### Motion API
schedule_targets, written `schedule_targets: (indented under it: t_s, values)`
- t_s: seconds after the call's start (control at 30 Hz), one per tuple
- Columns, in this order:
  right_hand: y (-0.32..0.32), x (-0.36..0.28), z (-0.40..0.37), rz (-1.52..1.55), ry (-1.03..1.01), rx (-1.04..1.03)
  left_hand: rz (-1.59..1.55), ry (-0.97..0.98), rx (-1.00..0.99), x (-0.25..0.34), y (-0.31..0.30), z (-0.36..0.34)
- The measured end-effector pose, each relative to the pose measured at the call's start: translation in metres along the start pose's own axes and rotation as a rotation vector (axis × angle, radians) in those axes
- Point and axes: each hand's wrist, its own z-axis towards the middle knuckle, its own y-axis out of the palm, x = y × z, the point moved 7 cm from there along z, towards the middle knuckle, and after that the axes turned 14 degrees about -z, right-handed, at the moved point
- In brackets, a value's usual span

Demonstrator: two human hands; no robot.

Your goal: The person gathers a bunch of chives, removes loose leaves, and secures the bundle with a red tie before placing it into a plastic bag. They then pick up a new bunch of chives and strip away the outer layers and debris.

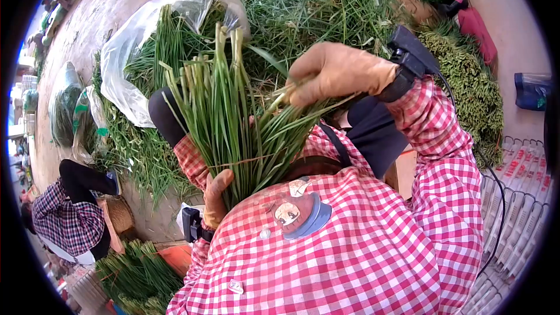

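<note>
My left hand (216,197), in an orange-tan glove, is closed round the lower part of a bunch of chives (224,111) held against my chest. A thin reddish band (254,160) crosses the bunch, and its pale cut ends point away from me. To the right, several stalks splay out of the bunch. My right hand (338,74), gloved alike, is bent over these splayed stalks with thumb and fingers pinched on their pale ends. The fingers of my left hand are partly hidden behind the leaves.
Beyond my knees lies a large heap of loose greens (326,11). A clear plastic bag (131,41) with more chives is at the left. Stacked bundles (461,81) stand at the right, near wire racks (513,186). Another person (70,216) sits at the far left.
</note>
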Motion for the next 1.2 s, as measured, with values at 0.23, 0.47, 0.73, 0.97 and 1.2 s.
schedule_targets:
  t_s: [0.23,0.47,0.73,0.97,1.2]
  values:
    - [-0.018,0.026,-0.013,-0.481,0.135,0.293,0.020,-0.167,-0.015,-0.018,-0.016,0.016]
    - [-0.093,0.133,-0.044,-0.618,0.348,0.910,-0.356,-0.329,-0.304,-0.030,0.016,0.026]
    - [-0.023,0.022,-0.077,-0.394,-0.147,1.166,-0.330,-0.315,-0.269,-0.025,0.029,0.029]
    - [0.031,0.021,-0.022,-0.766,0.119,0.474,-0.205,-0.258,-0.150,-0.024,0.024,0.014]
    - [0.053,0.034,-0.004,-0.321,0.119,0.464,-0.280,-0.219,-0.049,-0.028,-0.062,0.022]
